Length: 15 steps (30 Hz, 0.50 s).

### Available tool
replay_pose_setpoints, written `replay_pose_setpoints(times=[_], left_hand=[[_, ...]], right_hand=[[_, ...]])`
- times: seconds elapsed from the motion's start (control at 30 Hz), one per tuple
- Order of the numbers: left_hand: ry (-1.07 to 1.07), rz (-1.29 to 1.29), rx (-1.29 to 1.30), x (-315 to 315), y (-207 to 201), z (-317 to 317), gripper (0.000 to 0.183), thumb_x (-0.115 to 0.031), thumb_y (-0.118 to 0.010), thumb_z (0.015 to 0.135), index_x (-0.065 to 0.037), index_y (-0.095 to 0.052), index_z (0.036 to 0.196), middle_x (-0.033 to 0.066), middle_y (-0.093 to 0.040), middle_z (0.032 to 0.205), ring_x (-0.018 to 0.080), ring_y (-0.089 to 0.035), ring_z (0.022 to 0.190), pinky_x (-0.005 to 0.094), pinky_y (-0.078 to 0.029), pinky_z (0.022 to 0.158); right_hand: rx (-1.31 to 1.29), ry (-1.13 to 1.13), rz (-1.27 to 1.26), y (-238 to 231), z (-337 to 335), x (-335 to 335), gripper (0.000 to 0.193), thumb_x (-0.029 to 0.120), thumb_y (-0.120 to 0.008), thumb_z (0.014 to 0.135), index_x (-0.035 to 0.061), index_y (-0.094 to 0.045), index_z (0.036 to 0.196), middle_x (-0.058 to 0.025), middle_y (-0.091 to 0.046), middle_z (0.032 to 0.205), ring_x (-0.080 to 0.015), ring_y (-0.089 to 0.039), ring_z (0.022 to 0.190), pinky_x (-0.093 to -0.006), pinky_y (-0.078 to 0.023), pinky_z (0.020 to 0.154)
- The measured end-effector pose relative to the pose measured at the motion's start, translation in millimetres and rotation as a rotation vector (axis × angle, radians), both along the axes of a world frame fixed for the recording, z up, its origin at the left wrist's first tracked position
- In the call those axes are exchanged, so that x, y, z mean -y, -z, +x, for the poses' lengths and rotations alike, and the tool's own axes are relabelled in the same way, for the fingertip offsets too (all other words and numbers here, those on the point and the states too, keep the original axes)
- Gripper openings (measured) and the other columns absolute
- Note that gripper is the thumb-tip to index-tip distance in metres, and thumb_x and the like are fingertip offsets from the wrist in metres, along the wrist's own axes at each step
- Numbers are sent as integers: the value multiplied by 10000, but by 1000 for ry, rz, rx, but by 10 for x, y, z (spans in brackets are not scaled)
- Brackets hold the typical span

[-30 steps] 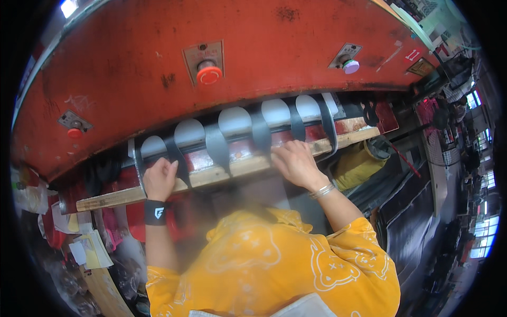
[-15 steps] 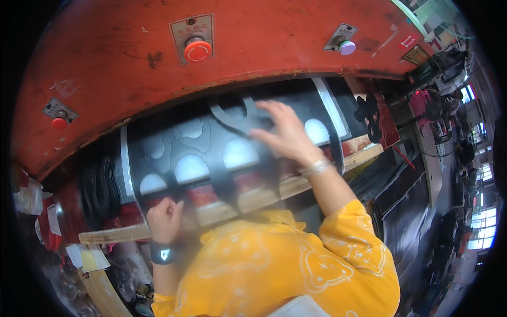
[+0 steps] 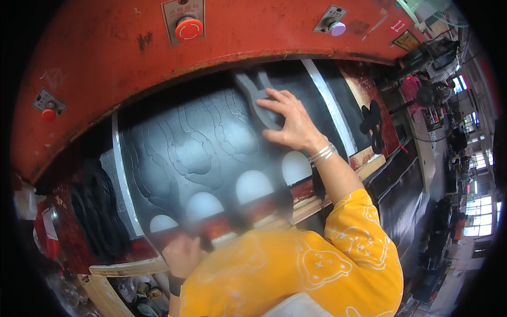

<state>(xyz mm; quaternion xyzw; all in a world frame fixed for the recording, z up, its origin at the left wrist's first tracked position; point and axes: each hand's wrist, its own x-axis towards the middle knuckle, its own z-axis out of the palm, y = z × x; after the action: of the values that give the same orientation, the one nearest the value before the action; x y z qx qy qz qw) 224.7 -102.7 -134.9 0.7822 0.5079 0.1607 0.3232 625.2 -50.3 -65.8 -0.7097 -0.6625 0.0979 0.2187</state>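
Black sheet material (image 3: 185,124) fills the middle of the frame before you, marked with long, wavy cut outlines and lying over a dark red counter (image 3: 390,136). Your right hand (image 3: 296,121), right of the upper centre, has thumb and fingers closed on a dark grey curved piece (image 3: 252,98); the piece slants above the sheet, two prongs toward the top of the frame, its edges slightly blurred. Your left hand (image 3: 181,254) is at the lower left of centre, by the sheet's near edge, well apart from the right; it is blurred, and you cannot tell from this view whether its fingers grip anything.

White rounded shapes (image 3: 205,206) show in a row along the near side of the sheet. Pale strips (image 3: 328,105) run along both sides of it. More dark pieces (image 3: 97,211) lie together at the left of the frame, and a smaller dark bundle (image 3: 372,126) sits toward the upper right. Across the top stretches an orange-red machine panel (image 3: 105,63) with red push buttons (image 3: 188,29) and a pale purple one (image 3: 336,28). Your yellow shirt (image 3: 322,259) takes up the bottom centre, partly covering the wooden strip (image 3: 129,268).
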Motion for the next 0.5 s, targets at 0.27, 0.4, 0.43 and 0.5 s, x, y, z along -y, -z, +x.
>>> replay_pose_setpoints(times=[0.27, 0.4, 0.43, 0.5], left_hand=[[-37, 16, 37, -89, -6, 59, 212, -190, -696, 749, -43, -563, 675, 158, -566, 609, 358, -562, 566, 431, -440, 528], [22, 185, 86, -321, 16, 149, 234, -122, -683, 774, -10, -518, 651, 130, -522, 552, 276, -526, 480, 339, -396, 464], [40, 214, 84, -420, 28, 177, 237, -121, -683, 775, -11, -516, 649, 128, -523, 552, 275, -529, 481, 339, -398, 466], [52, 268, 80, -602, 51, 236, 252, -122, -680, 790, -15, -505, 643, 124, -519, 544, 269, -537, 475, 334, -397, 461]], right_hand=[[194, -20, 145, 229, 139, -127, 560, 304, -724, 674, 149, -603, 1198, -138, -473, 1362, -388, -389, 1269, -479, -327, 1043], [-83, 246, 643, 146, 532, -282, 488, 261, -700, 754, 77, -587, 1192, -166, -501, 1307, -344, -415, 1269, -457, -310, 1059], [-93, 333, 788, 67, 666, -382, 520, 237, -666, 805, 45, -521, 1266, -178, -450, 1352, -345, -354, 1310, -448, -268, 1084], [-24, 544, 907, -152, 924, -557, 654, 318, -596, 876, 19, -339, 1397, -258, -267, 1442, -385, -238, 1355, -475, -182, 1109]])
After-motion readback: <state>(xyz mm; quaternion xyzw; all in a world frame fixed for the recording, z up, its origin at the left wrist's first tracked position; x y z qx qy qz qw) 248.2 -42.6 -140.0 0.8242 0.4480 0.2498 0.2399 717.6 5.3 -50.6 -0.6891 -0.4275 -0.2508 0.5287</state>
